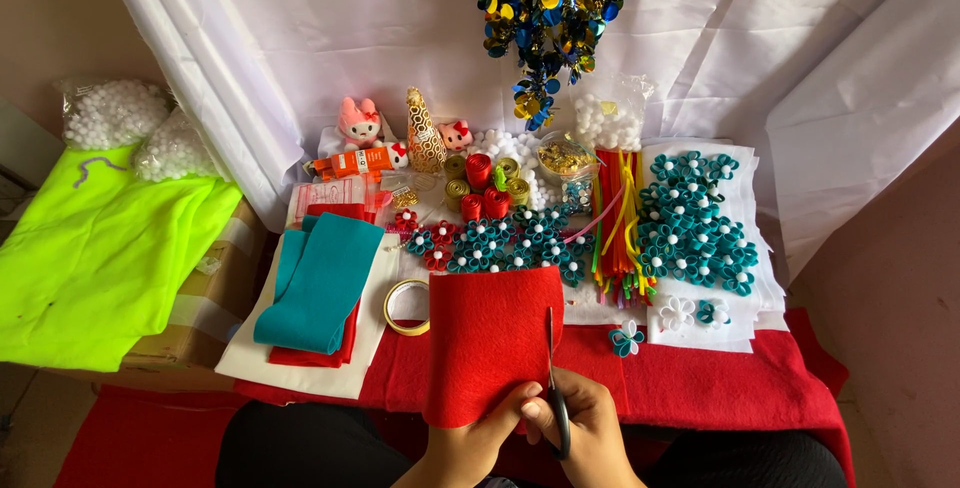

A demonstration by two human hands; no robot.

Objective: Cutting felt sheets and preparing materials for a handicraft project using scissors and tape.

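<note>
Both hands meet at the lower edge of a red felt sheet [490, 343], seen from the head camera. Left hand [480, 438] is closed on the sheet's bottom edge, thumb on top and pinching the felt so the sheet stands up toward the camera. Right hand [585, 428] is clenched around the dark handles of a pair of scissors [553, 378], fingers through the loops; the thin blades point up along the sheet's right edge and lie against the felt. Whether the blades are parted is too fine to tell.

Taking the red felt sheet as the landmark: it hangs over the near edge of the table [700, 378], which is covered in red cloth. Just left of the sheet lies a roll of tape [406, 307], touching or nearly touching its upper left corner. Further left sits a stack of teal and red felt pieces [320, 283] on white sheets. Directly behind the sheet is a cluster of teal and red paper flowers [495, 243] with white centres. Right of the sheet lies one loose teal flower [627, 339], and behind that a bundle of coloured pipe cleaners [620, 228]. Far left, well apart from the sheet, a bright green cloth [95, 258] drapes over a box.
</note>
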